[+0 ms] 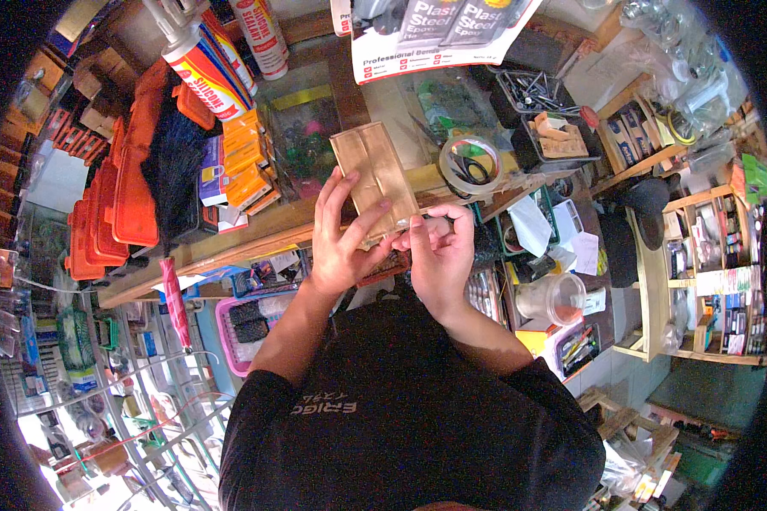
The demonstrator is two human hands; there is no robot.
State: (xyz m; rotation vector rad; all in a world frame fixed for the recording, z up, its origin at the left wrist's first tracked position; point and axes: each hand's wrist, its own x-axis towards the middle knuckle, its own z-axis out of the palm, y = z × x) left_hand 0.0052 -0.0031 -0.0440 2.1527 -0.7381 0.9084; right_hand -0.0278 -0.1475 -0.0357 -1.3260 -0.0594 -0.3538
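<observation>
A flat brown cardboard box (373, 157), with a glossy strip like clear tape along it, is held tilted over the front edge of the counter. My left hand (341, 238) grips it from the left, fingers spread across its upper face. At the box's near right corner, my right hand (441, 260) has its thumb and forefinger pinched together. Whatever small part lies between those fingertips is too hidden to make out. A roll of clear tape (471, 165) with black-handled scissors (477, 173) inside its ring lies just right of the box.
Sealant tubes (209, 77), yellow-orange small boxes (245, 162) and orange plastic cases (134, 204) crowd the left. Black bins (562, 157) with screws and wooden pieces stand at right. A pink basket (233, 341) sits below the counter's wooden edge (204, 249). Packaged epoxy (439, 64) lies at the back.
</observation>
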